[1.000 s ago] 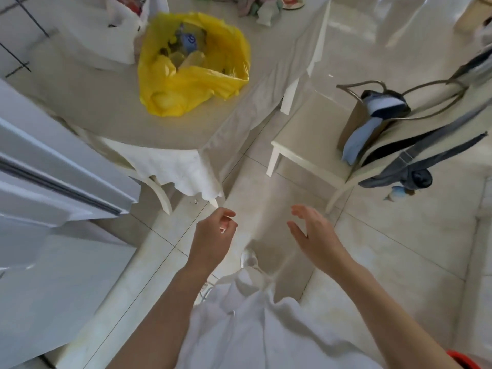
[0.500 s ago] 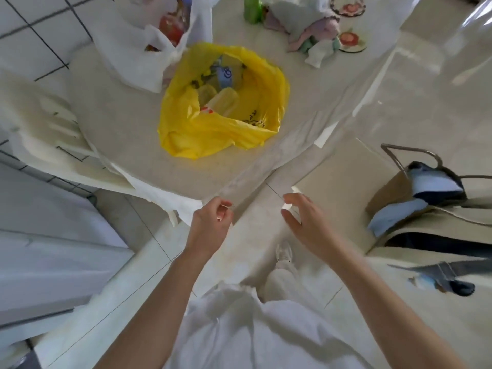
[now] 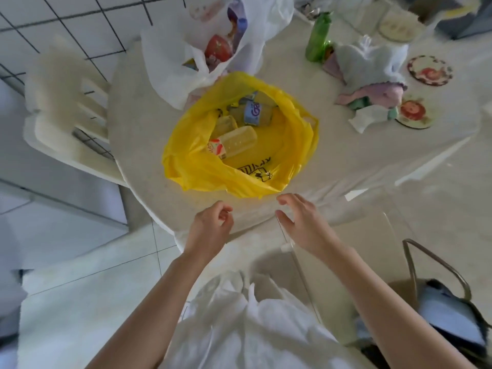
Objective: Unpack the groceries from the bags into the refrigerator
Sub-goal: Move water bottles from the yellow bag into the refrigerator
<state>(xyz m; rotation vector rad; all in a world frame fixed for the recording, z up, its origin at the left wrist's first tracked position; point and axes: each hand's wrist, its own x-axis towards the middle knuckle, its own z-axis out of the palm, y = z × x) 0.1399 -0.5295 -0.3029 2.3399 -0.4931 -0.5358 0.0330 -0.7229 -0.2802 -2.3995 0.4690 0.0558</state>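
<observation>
Left hand (image 3: 210,226): fingers loosely curled toward the palm, grasping nothing, poised above the near edge of the table (image 3: 149,145).

Right hand (image 3: 300,222): fingers spread and relaxed, thumb apart, nothing held; fingertips just short of the near rim of the yellow plastic bag (image 3: 239,179), not touching it.

Yellow plastic bag: open-mouthed, on the round table directly ahead of both hands, black print on its near inner wall. Contents: a clear plastic bottle (image 3: 237,141) of pale liquid with a red-and-white label, lying on its side; a second pale bottle (image 3: 226,123) beside it; a blue-labelled container (image 3: 253,113) toward the far side; lettering too blurred to read.

White plastic bag (image 3: 170,62): behind the yellow one and touching it, open, holding a red round item (image 3: 218,49), possibly packaged produce, among other goods.

Green bottle (image 3: 318,38): upright, far side of table, right of the white bag.

Bundled cloths (image 3: 372,75): white and pastel, right of the green bottle, with round decorated coasters (image 3: 430,70) beside them.

White chair (image 3: 66,102): left of table, against tiled wall.

Brown handled bag (image 3: 436,302): lower right, well apart from the hands.
</observation>
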